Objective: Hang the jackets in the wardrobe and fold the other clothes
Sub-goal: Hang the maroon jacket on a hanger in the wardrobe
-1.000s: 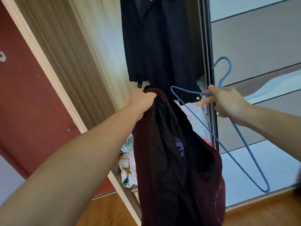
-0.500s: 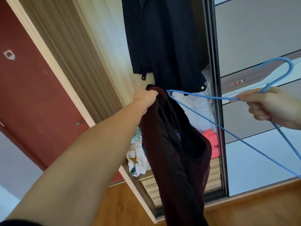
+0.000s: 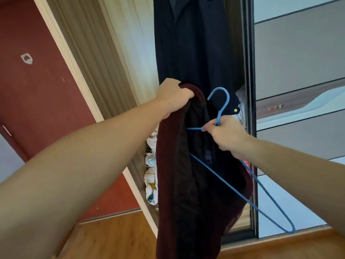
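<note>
My left hand [image 3: 172,97] grips the collar of a dark maroon jacket [image 3: 179,184], which hangs down in front of the open wardrobe. A blue wire hanger [image 3: 220,107] is held by my right hand [image 3: 226,136] at the base of its hook. One hanger arm runs into the jacket's opening below the collar; the other slants down to the right. A black coat [image 3: 192,43] hangs inside the wardrobe behind both hands.
A sliding wardrobe door [image 3: 298,71] with grey and white panels stands at the right, its dark frame [image 3: 251,109] beside my right hand. Crumpled light clothes [image 3: 151,174] lie in the wardrobe bottom. A red door [image 3: 37,81] is at the left. Wood floor [image 3: 112,238] lies below.
My right hand has swung the hanger back left toward the jacket, and one hanger arm now pokes into the jacket's opening. My left hand keeps its hold on the collar.
</note>
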`<state>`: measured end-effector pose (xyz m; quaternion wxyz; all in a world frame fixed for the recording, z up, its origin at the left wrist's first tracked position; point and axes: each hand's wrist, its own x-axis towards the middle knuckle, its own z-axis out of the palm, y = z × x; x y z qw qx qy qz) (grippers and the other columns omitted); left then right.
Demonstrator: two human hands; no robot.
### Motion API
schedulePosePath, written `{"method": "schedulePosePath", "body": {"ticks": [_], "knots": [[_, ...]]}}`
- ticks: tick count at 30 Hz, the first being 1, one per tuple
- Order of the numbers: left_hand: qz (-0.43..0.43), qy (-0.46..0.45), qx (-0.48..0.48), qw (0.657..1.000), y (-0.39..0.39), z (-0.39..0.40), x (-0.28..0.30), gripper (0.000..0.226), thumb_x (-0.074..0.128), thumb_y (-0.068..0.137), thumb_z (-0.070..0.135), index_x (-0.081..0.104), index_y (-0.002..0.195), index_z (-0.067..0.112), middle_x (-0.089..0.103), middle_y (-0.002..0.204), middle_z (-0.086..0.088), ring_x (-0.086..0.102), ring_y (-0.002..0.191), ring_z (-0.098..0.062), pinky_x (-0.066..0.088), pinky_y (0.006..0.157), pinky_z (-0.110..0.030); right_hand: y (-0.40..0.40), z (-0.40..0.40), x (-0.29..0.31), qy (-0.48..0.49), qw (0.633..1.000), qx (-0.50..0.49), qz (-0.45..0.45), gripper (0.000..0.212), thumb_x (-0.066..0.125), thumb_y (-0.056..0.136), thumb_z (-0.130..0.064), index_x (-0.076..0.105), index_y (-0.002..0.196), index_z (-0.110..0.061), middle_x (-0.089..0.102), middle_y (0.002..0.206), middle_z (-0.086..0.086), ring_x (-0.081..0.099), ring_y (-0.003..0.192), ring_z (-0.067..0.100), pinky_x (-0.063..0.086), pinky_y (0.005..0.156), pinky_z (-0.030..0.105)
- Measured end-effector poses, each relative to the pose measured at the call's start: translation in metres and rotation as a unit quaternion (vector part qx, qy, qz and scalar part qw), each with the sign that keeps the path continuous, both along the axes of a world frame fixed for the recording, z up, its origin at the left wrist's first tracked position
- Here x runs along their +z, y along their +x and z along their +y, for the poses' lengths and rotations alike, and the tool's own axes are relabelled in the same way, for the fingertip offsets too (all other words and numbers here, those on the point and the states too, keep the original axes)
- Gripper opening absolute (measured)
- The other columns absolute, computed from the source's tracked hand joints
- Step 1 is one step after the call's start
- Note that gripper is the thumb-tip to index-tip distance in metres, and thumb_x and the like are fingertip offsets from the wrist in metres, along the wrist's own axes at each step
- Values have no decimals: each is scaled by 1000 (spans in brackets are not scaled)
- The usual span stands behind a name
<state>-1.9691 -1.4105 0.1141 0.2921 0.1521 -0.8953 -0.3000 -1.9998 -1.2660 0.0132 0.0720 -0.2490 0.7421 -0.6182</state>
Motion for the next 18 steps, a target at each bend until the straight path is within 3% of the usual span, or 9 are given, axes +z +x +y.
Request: {"method": "schedulePosePath", "body": {"ticks": [4, 8, 11, 14, 18], "knots": [[-42, -83, 14, 996, 24, -25, 20, 21, 68, 81, 25, 72, 93, 7, 70, 91, -5, 64, 85, -20, 49, 68, -28, -2, -1, 28, -69, 996, -33, 42, 22, 52, 97, -14, 71, 87, -13, 33, 36, -12, 26, 32, 5, 24, 36, 20], [-49, -185, -2, 982, 36, -36, 22, 21, 61, 86, 24, 68, 97, 7, 68, 98, -4, 60, 90, -19, 40, 68, -27, 0, 2, 47, -109, 990, -14, 92, 22, 54, 96, -12, 71, 81, -14, 34, 37, -12, 27, 34, 5, 26, 40, 23], [-90, -163, -71, 980, 37, -36, 27, 13, 61, 90, 19, 59, 102, 16, 62, 98, 5, 57, 98, -17, 40, 79, -26, -1, 1, 48, -129, 987, -16, 90, 25, 54, 94, -9, 71, 77, -15, 33, 39, -9, 26, 36, 7, 24, 43, 24], [-112, -152, -128, 974, 34, -35, 30, 20, 63, 90, 18, 57, 109, 17, 62, 101, 6, 60, 105, -19, 43, 86, -26, -7, 7, 49, -145, 986, -26, 73, 24, 55, 93, -5, 70, 75, -11, 34, 38, -10, 29, 35, 6, 26, 40, 21], [-169, -249, -132, 944, 22, -16, 24, 46, 68, 88, 39, 48, 123, 16, 56, 108, 6, 54, 98, -15, 38, 82, -28, -22, 18, 40, -158, 985, -54, 33, 18, 60, 89, -4, 68, 72, -8, 36, 35, -12, 28, 35, 7, 25, 36, 18]]}}
